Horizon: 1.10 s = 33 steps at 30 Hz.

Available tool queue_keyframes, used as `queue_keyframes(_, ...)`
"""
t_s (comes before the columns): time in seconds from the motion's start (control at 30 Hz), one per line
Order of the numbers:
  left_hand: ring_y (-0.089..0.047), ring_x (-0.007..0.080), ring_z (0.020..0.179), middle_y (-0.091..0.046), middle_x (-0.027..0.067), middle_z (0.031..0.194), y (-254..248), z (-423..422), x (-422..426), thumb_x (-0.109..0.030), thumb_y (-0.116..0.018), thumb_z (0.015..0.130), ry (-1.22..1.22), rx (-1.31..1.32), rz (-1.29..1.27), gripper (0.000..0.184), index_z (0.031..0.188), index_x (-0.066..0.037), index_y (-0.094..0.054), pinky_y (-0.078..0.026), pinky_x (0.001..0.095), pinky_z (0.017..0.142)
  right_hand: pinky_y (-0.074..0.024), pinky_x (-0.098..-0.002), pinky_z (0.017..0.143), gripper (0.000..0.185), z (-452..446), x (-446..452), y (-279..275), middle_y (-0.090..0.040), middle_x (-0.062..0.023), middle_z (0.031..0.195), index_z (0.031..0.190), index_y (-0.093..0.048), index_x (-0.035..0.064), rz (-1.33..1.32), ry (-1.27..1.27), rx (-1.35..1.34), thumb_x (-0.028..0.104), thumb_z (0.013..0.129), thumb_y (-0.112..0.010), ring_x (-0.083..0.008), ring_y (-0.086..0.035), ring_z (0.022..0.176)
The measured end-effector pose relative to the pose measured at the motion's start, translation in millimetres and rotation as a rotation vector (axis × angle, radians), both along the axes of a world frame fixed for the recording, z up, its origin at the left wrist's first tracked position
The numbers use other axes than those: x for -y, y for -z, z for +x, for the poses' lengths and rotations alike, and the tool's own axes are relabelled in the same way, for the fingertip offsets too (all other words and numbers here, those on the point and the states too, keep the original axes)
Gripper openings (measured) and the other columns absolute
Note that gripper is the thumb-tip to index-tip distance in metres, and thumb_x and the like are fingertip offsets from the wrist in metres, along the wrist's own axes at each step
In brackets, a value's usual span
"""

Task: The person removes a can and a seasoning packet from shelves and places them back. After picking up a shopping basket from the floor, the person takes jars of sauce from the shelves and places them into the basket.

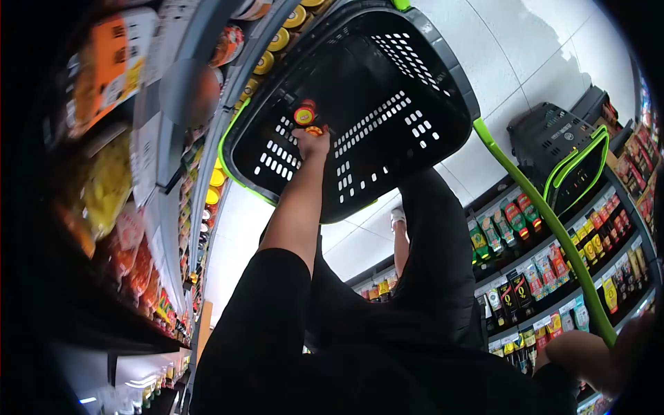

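My left hand reaches into a black shopping basket with bright green trim. Its fingers close round a small jar with a red-and-yellow lid. Right beside it in the basket is a second jar with a red-and-yellow lid. The long green basket handle runs down to my bent right arm at the lower right. There the handle meets the arm; my right hand is dark and blurred at the picture's edge, so its fingers cannot be made out.
Shelves with packets and yellow-lidded jars rise close on the left. To the right, a curved shelf holds tubes and packets. Another black basket with green handles stands by that shelf. Pale floor tiles show beyond my basket.
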State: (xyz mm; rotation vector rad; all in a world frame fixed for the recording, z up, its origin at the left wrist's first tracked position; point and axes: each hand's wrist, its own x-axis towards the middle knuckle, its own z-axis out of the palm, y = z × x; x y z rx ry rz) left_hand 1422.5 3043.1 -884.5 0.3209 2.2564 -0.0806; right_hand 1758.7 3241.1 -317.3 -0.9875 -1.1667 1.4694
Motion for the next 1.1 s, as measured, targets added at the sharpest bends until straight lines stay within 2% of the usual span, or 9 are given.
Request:
queue_keyframes(0.03,-0.058,0.0364,0.103,-0.055,0.0256,0.112,15,2,-3,-0.027,-0.079,0.067,-0.064,-0.054,-0.024,0.075,0.115,0.004,-0.030,-0.048,0.0383,0.089,-0.0336,-0.0238,0.030,0.059,-3,-2,1,-0.054,-0.0101,0.067,0.123,-0.045,-0.0063,0.031,0.021,-0.205,0.042,0.091,-0.052,-0.0128,-0.041,0.042)
queue_keyframes(0.1,-0.060,0.0348,0.101,-0.054,0.0250,0.113,41,3,1,-0.024,-0.077,0.071,-0.114,-0.027,-0.111,0.074,0.117,0.003,-0.026,-0.052,0.0373,0.084,-0.0270,-0.0229,0.031,0.058,-14,-16,-34,-0.047,-0.0061,0.062,0.121,-0.045,-0.0075,-0.259,-0.245,0.589,0.042,0.092,-0.051,-0.0116,-0.038,0.043)
queue_keyframes(0.17,-0.063,0.0328,0.094,-0.054,0.0243,0.113,83,3,14,-0.021,-0.076,0.073,-0.226,0.012,-0.151,0.071,0.117,0.003,-0.025,-0.057,0.0337,0.068,-0.0262,-0.0231,0.031,0.058,-14,-16,-32,-0.046,-0.0052,0.061,0.120,-0.045,-0.0078,-0.234,-0.266,0.607,0.043,0.092,-0.049,-0.0114,-0.037,0.042)
queue_keyframes(0.23,-0.055,0.0358,0.110,-0.050,0.0257,0.121,88,0,15,-0.026,-0.075,0.073,-0.215,0.129,-0.162,0.073,0.118,0.003,-0.026,-0.044,0.0407,0.098,-0.0245,-0.0235,0.032,0.060,-16,-18,-28,-0.042,-0.0032,0.059,0.119,-0.044,-0.0084,-0.181,-0.301,0.621,0.046,0.094,-0.044,-0.0109,-0.035,0.042)
queue_keyframes(0.63,-0.052,0.0306,0.114,-0.056,0.0192,0.117,94,-23,58,-0.015,-0.068,0.069,-0.089,0.289,0.058,0.060,0.123,-0.001,-0.045,-0.041,0.0360,0.098,-0.0348,-0.0233,0.029,0.039,1,-23,-25,-0.064,-0.0133,0.093,0.119,-0.052,0.0066,-0.241,-0.044,0.074,0.037,0.095,-0.045,-0.0109,-0.045,0.042)
queue_keyframes(0.67,-0.053,0.0312,0.113,-0.056,0.0199,0.116,61,-26,55,-0.016,-0.067,0.069,-0.030,0.315,0.103,0.059,0.122,0.000,-0.046,-0.041,0.0363,0.098,-0.0348,-0.0231,0.029,0.039,7,-20,-8,-0.063,-0.0135,0.094,0.119,-0.052,0.0072,-0.116,0.104,-0.290,0.037,0.095,-0.044,-0.0110,-0.046,0.043)
queue_keyframes(0.8,-0.060,0.0301,0.099,-0.062,0.0180,0.105,-89,-29,59,-0.021,-0.063,0.075,0.218,0.403,0.146,0.042,0.112,-0.004,-0.054,-0.046,0.0374,0.087,-0.0345,-0.0205,0.038,0.041,-38,-36,-26,-0.061,-0.0077,0.077,0.114,-0.056,0.0059,-0.175,0.043,1.193,0.040,0.090,-0.051,-0.0102,-0.049,0.048)
queue_keyframes(0.9,-0.062,0.0295,0.093,-0.064,0.0147,0.097,-151,-36,106,-0.022,-0.062,0.078,0.361,0.391,0.178,0.038,0.111,-0.005,-0.054,-0.048,0.0368,0.083,-0.0349,-0.0209,0.052,0.022,-81,-17,-38,-0.059,-0.0010,0.072,0.094,-0.064,0.0028,-0.182,-0.163,1.090,0.019,0.080,-0.068,-0.0037,-0.046,0.061)
queue_keyframes(1.1,-0.056,0.0360,0.103,-0.060,0.0205,0.109,-372,-32,126,-0.026,-0.054,0.081,0.488,0.357,0.007,0.036,0.110,-0.006,-0.056,-0.045,0.0428,0.087,-0.0475,-0.0422,0.066,0.020,-103,12,-37,-0.061,-0.0245,0.076,0.094,-0.058,0.0000,-0.144,-0.528,1.049,0.014,0.081,-0.061,-0.0412,-0.059,0.071)
